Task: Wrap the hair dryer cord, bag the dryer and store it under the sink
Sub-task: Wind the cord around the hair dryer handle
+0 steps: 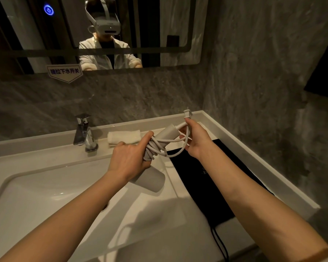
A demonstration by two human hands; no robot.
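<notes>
A grey hair dryer [151, 181] hangs above the sink's right rim, barrel pointing down toward me and handle [168, 133] pointing up and away. My left hand [130, 157] grips it where handle meets barrel. The white cord [160, 148] is looped several times around the handle. My right hand [196, 138] pinches the cord's end just below the white plug [187, 114], which sticks up past my fingers. A flat black drawstring bag [216, 178] lies on the counter to the right, under my right forearm.
A white basin [36, 195] fills the lower left, with a chrome faucet [84, 133] behind it. A folded white towel [123, 137] lies on the back ledge. A mirror [159, 25] hangs above. Grey stone walls close in behind and to the right.
</notes>
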